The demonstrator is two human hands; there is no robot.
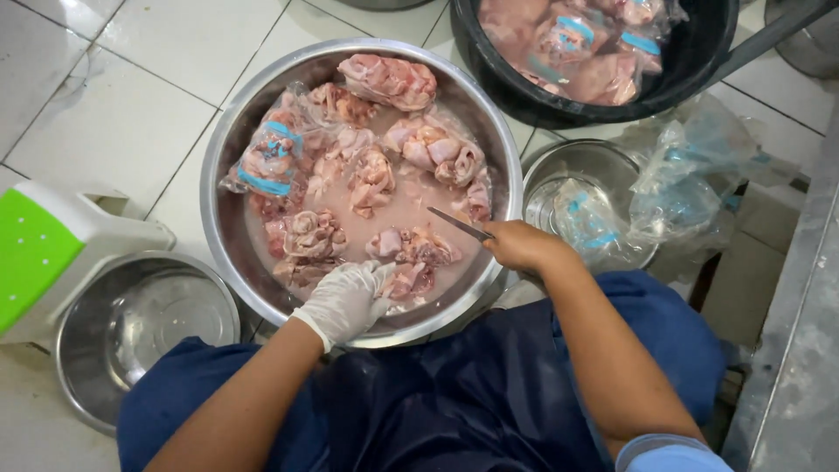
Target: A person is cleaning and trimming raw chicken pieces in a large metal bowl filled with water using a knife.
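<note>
Gloved left hand (345, 301) curled onto a raw pink chicken piece (404, 281) at near rim of the big round steel basin (229, 149); bare right hand (522, 246) gripped a thin steel knife (461, 225), blade over the basin. Looked like picking/trimming stage; next cut prob. needs piece lifted & steadied. Small empty steel bowl (140, 323) sat left of basin.

Left hand (345, 301) wears a white glove; right hand (523, 246) bare; dark blue apron (454, 393); light-blue sleeve (669, 454).
</note>
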